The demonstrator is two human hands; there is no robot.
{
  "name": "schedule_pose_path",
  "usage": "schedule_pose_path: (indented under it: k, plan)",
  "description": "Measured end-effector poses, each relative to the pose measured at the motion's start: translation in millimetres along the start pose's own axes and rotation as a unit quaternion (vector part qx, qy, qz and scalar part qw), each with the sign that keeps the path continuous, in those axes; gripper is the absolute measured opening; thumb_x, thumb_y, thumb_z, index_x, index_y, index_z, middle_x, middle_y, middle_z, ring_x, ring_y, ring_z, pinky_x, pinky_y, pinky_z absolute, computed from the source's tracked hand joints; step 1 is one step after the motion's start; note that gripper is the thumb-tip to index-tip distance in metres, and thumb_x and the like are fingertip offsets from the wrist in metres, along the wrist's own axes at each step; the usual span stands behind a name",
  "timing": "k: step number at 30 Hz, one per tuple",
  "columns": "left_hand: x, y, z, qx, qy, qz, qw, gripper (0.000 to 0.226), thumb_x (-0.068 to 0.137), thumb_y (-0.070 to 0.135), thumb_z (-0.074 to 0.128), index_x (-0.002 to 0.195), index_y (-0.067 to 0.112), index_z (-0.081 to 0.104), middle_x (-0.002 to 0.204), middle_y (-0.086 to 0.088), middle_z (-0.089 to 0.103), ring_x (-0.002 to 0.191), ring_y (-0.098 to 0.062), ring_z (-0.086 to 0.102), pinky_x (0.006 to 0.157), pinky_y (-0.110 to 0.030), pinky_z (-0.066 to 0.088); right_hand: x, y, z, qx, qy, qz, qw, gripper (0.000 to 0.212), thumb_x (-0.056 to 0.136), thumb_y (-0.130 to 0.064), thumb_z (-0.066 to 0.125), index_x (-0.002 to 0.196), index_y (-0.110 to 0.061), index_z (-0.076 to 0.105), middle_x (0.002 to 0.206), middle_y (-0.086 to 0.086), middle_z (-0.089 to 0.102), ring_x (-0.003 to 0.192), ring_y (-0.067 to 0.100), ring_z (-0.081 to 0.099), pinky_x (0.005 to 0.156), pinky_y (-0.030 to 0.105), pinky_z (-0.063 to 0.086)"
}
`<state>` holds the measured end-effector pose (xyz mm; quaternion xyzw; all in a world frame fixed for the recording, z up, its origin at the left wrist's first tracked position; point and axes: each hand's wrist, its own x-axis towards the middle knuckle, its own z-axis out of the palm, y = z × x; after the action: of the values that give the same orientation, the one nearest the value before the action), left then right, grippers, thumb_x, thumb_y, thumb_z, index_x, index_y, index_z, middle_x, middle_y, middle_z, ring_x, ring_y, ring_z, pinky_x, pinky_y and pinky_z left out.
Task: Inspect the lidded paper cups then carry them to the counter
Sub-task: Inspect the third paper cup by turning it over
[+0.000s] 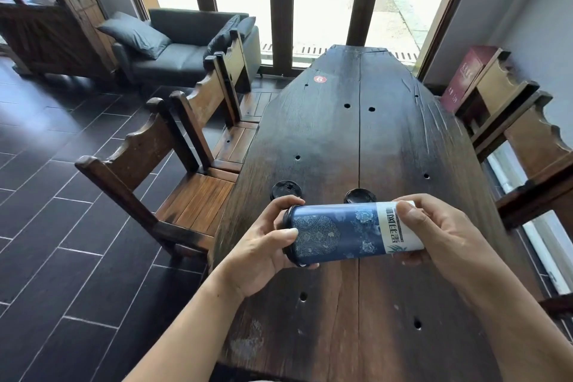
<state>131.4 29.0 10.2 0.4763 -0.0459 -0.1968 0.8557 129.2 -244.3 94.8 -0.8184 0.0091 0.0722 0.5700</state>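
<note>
Left hand (260, 248) curls round lidded end of blue paper cup (338, 234), right hand (440, 226) round its base; cup sideways above table (341, 133). Second cup (286, 190) at 11 o'clock, third cup (359, 195) at 12, just beyond.

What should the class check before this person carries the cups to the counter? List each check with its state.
1. Held cup gripped at both ends, left hand at the lid end, right hand at the base: ok.
2. Its lid on: ok.
3. Held cup upright: not ok, it lies sideways.
4. Left cup and right cup on the table lidded: ok.
5. Held cup free of leaks: cannot tell.
</note>
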Motion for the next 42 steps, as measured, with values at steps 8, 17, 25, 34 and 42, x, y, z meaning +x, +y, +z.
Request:
schedule_pose_path:
  k: [8, 17, 25, 34, 42]
  plan:
    - [3.8, 5.0, -1.7, -0.01, -0.014, -0.025, 1.0, 0.082, 0.082, 0.034, 0.086, 0.153, 0.025, 0.045, 0.159, -0.015, 0.044, 0.141, -0.049, 0.047, 0.105, -0.08, 0.036, -5.2, 0.9, -11.0, -0.026, -0.008, -0.054, 0.998, 0.035, 0.085, -0.055, 0.065, 0.119, -0.044, 0.066, 0.098, -0.003, 0.074, 0.091, 0.016, 0.075, 0.082, 0.039, 0.061]
    - [11.0, 1.9, 2.4, -0.038, 0.006, -0.055, 0.998, 0.084, 0.076, 0.037, 0.09, 0.149, 0.021, 0.052, 0.156, -0.017, 0.048, 0.128, -0.044, 0.06, 0.09, -0.061, 0.06, -12.3, -0.8, -18.5, -0.055, -0.026, -0.092, 0.994, 0.042, 0.093, -0.025, 0.067, 0.127, -0.049, 0.061, 0.104, -0.005, 0.076, 0.093, 0.017, 0.073, 0.09, 0.039, 0.057]
    - [11.3, 4.3, 1.8, -0.024, 0.013, -0.043, 0.999, 0.079, 0.078, 0.032, 0.089, 0.146, 0.016, 0.053, 0.154, -0.023, 0.046, 0.124, -0.04, 0.062, 0.083, -0.06, 0.062, -10.0, -0.4, -18.3, -0.067, -0.034, -0.104, 0.992, 0.045, 0.093, -0.02, 0.067, 0.127, -0.049, 0.061, 0.107, -0.005, 0.075, 0.096, 0.021, 0.073, 0.093, 0.048, 0.058]
    - [8.2, -0.1, 3.3, 0.009, 0.031, -0.02, 0.999, 0.063, 0.077, 0.019, 0.083, 0.135, 0.026, 0.058, 0.135, -0.018, 0.059, 0.118, -0.041, 0.063, 0.094, -0.072, 0.051, -6.7, 8.5, -19.5, -0.055, -0.019, -0.077, 0.995, 0.064, 0.069, -0.067, 0.062, 0.131, -0.052, 0.054, 0.114, -0.019, 0.069, 0.105, 0.005, 0.069, 0.088, 0.028, 0.055]
    - [7.6, 0.0, 6.2, 0.024, 0.004, -0.002, 1.0, 0.064, 0.072, 0.005, 0.077, 0.129, 0.025, 0.057, 0.133, -0.017, 0.056, 0.115, -0.036, 0.057, 0.094, -0.055, 0.047, -1.9, 15.4, -18.6, 0.032, 0.013, 0.022, 0.999, 0.057, 0.074, -0.074, 0.069, 0.114, -0.033, 0.068, 0.1, 0.006, 0.073, 0.09, 0.017, 0.074, 0.07, 0.035, 0.062]
